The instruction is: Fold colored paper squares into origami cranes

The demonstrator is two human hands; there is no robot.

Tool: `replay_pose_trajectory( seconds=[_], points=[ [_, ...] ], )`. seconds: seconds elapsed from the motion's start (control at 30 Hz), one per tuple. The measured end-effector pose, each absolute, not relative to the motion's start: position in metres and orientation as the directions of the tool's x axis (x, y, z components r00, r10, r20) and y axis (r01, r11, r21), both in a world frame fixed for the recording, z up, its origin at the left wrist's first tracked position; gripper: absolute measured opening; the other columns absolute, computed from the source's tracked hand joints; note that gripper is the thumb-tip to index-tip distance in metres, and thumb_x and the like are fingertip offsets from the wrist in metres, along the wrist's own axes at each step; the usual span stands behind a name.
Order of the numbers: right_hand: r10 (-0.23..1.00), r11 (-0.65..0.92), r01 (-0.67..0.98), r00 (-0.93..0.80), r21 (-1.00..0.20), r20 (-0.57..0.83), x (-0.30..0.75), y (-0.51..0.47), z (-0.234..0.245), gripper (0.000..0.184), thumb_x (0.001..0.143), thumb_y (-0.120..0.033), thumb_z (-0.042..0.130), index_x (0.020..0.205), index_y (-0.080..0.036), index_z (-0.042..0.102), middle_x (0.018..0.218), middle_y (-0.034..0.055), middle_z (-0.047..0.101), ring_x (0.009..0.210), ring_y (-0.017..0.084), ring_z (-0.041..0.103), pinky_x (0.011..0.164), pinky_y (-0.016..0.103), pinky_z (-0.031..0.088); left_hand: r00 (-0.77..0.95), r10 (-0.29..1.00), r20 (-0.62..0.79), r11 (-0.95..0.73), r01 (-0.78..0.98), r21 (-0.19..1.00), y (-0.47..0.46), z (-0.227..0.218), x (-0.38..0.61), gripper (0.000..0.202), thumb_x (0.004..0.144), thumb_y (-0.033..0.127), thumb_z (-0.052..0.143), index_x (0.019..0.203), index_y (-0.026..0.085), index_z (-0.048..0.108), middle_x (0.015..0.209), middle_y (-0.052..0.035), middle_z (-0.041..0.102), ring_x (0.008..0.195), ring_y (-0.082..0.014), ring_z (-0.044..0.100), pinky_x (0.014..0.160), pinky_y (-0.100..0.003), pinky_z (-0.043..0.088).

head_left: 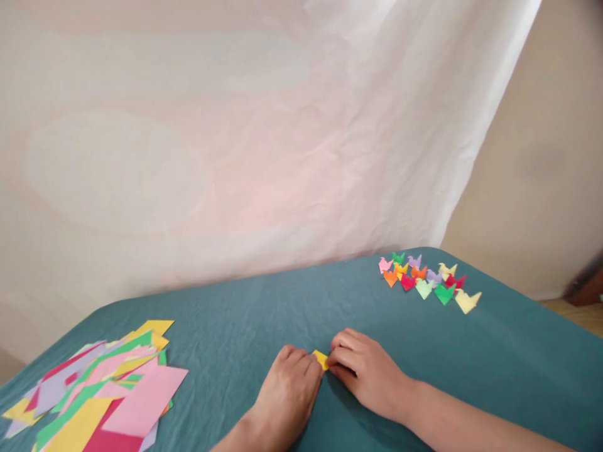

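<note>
A small folded piece of yellow paper [321, 359] lies between my hands, low in the middle of the head view. My left hand [293, 392] has its fingers curled and pressed at the paper's left side. On the other side, my right hand [365, 370] pinches the paper's right edge between thumb and fingers. Much of the paper is hidden behind the fingers, so its full folded shape does not show.
The table has a dark green cloth [235, 326]. At left lies a loose heap of coloured paper sheets [146, 398]. Several small folded paper birds [425, 287] stand in rows at the far right. Behind the table hangs a pale curtain [264, 157].
</note>
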State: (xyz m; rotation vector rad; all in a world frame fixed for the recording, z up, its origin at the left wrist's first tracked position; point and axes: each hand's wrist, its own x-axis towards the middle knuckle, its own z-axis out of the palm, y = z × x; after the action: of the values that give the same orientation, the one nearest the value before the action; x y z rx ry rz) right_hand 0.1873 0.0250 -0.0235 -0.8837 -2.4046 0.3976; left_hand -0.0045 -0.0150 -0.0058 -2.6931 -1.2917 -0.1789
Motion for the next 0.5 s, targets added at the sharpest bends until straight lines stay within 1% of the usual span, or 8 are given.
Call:
replay_pose_trajectory(
  seconds=[0.1,0.23,0.37,0.43,0.5],
  points=[
    [0.660,0.750,0.525,-0.638,-0.403,0.398,0.1862,0.0253,-0.0238,0.010,0.088,-0.020,0.055,0.080,-0.019,0.060,0.086,0.0023,0.059,0.082,0.016,0.051,0.074,0.029,0.038,0.618,0.770,0.161,-0.617,0.785,-0.062,-0.0133,-0.0062,-0.0048,0.017,0.089,0.010,0.041,0.081,0.018,0.054,0.078,-0.0030,0.058,0.074,-0.0186,0.052,0.073,-0.035,0.039],
    [0.661,0.750,0.537,-0.634,-0.386,0.402,0.1851,0.0269,-0.0251,0.012,0.089,-0.018,0.052,0.079,-0.018,0.058,0.083,0.0025,0.059,0.081,0.016,0.051,0.072,0.028,0.038,0.564,0.800,0.205,-0.585,0.809,0.058,-0.0131,-0.0049,-0.0043,0.019,0.090,0.011,0.039,0.082,0.019,0.055,0.080,-0.0030,0.058,0.078,-0.0191,0.053,0.076,-0.036,0.038],
    [0.704,0.707,0.539,-0.599,-0.457,0.382,0.1861,0.0287,-0.0249,0.007,0.087,-0.020,0.058,0.080,-0.019,0.060,0.084,0.0006,0.059,0.082,0.016,0.051,0.073,0.026,0.038,0.437,0.861,0.261,-0.497,0.832,0.246,-0.0126,-0.0033,-0.0042,0.014,0.087,0.014,0.047,0.079,0.020,0.057,0.083,-0.0023,0.060,0.084,-0.0192,0.053,0.082,-0.036,0.037],
    [0.734,0.674,0.547,-0.571,-0.496,0.367,0.1862,0.0296,-0.0252,0.006,0.085,-0.022,0.062,0.079,-0.020,0.061,0.083,-0.0002,0.059,0.082,0.015,0.052,0.073,0.026,0.039,0.382,0.885,0.265,-0.456,0.824,0.335,-0.0110,-0.0033,-0.0049,0.010,0.084,0.015,0.053,0.078,0.021,0.057,0.084,-0.0014,0.060,0.085,-0.0190,0.054,0.082,-0.035,0.037],
    [0.755,0.649,0.554,-0.552,-0.521,0.354,0.1857,0.0304,-0.0259,0.005,0.083,-0.023,0.064,0.079,-0.020,0.062,0.083,-0.0005,0.059,0.082,0.015,0.052,0.073,0.026,0.039,0.336,0.904,0.266,-0.420,0.816,0.398,-0.0089,-0.0041,-0.0058,0.007,0.082,0.017,0.057,0.077,0.021,0.058,0.086,-0.0010,0.061,0.087,-0.0190,0.054,0.082,-0.034,0.037]
  ],
)
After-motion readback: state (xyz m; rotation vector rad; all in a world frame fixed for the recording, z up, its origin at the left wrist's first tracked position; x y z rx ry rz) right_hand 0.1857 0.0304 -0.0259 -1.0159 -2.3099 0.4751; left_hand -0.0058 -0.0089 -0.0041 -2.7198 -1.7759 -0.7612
